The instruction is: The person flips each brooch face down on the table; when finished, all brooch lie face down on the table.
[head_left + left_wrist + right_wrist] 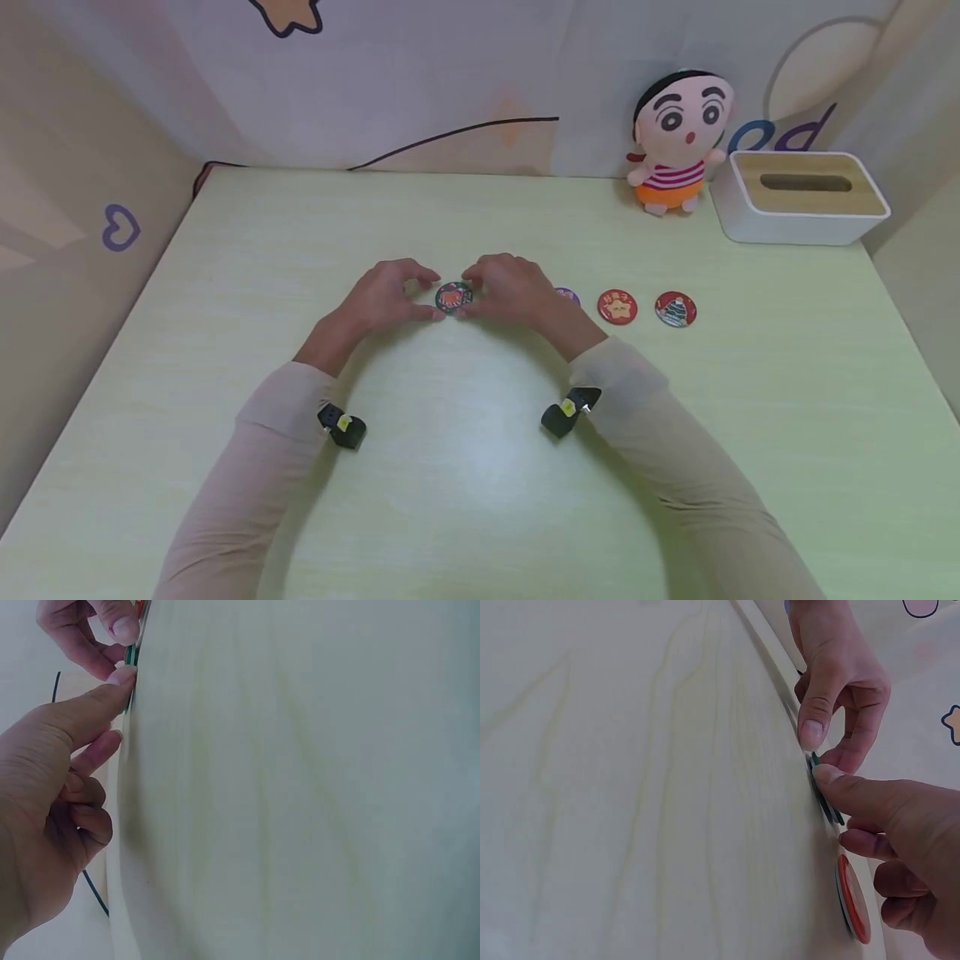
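A round dark green badge (453, 297) with a reddish picture lies flat between the two hands in the head view. My left hand (386, 293) pinches its left side, forefinger at the upper edge and thumb at the lower. From the other side my right hand (510, 287) holds the rim, its thumb on the near right edge. In the right wrist view the badge (825, 791) shows edge-on, slightly raised at the tabletop, under the right thumb. Beyond the right wrist lies a purple badge (567, 294), partly covered by that hand.
To the right lie a red badge with a star figure (617, 307) and a red badge with a tree (676, 309). A plush doll (678, 142) sits at the back of the pale table (480, 508), beside a white tissue box (802, 223) with a wooden lid.
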Tool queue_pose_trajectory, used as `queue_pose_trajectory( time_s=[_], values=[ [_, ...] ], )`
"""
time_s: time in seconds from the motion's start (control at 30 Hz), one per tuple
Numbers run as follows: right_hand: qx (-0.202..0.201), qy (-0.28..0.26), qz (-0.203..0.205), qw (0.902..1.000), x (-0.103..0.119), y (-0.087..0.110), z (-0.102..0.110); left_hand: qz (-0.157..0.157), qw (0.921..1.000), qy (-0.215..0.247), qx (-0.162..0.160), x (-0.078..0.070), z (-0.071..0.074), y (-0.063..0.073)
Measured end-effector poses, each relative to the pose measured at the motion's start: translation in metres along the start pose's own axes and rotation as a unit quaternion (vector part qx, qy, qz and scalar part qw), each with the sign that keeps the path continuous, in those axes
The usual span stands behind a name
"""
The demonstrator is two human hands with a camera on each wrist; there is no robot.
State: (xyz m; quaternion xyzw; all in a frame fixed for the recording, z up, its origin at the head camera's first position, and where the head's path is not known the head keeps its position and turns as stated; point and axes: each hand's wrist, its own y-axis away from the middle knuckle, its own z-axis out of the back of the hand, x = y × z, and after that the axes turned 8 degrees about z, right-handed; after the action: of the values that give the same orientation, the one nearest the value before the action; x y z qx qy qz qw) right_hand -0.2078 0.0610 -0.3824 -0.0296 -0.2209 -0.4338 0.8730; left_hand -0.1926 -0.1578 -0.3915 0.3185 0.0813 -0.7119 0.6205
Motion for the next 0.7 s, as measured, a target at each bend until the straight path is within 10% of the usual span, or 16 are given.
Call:
queue_pose_trajectory(
  time_s=[0.47,0.7],
  values=[
    [-0.026,-0.053,-0.005,0.9983,-0.001,0.008,-0.005,-0.045,0.9988,0.016,-0.003,-0.006,-0.010,-0.003],
    [-0.032,-0.065,-0.025,0.9971,-0.001,0.003,-0.002,-0.016,0.9998,0.011,0.006,-0.010,-0.006,-0.008]
  ],
)
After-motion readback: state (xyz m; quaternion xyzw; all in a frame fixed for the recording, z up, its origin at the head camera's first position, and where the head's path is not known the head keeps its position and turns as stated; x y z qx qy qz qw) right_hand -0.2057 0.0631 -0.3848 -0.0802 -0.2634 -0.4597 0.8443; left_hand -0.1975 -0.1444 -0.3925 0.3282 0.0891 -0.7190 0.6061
